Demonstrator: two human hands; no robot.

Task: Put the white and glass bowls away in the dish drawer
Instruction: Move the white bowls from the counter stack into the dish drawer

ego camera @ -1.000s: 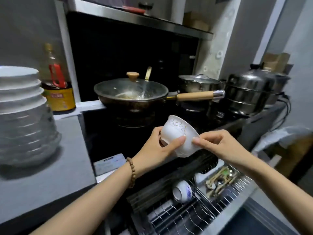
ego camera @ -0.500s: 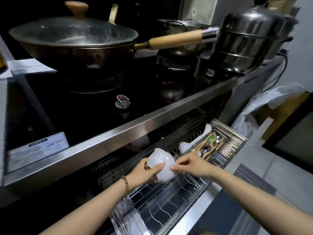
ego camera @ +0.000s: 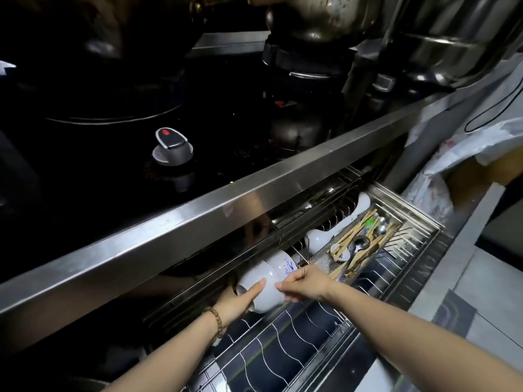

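Note:
A white bowl (ego camera: 264, 292) lies on its side over the wire rack of the open dish drawer (ego camera: 285, 343), under the steel counter edge. My left hand (ego camera: 240, 302) grips it from the left with the thumb across its wall. My right hand (ego camera: 304, 282) pinches its right side. It rests against another white bowl with blue marks (ego camera: 278, 267), which stands on edge in the rack just behind it. The glass bowls are out of view.
A mesh cutlery tray (ego camera: 359, 244) with chopsticks and spoons sits in the drawer's right half, white ladles (ego camera: 334, 227) behind it. Above runs the steel counter edge (ego camera: 198, 222), with a stove knob (ego camera: 171, 147) and pots. A plastic bag (ego camera: 458, 154) hangs at right.
Both hands carried the white bowl down from in front of the stove into the drawer, back against the blue-marked bowl. My view dropped and moved closer to the drawer.

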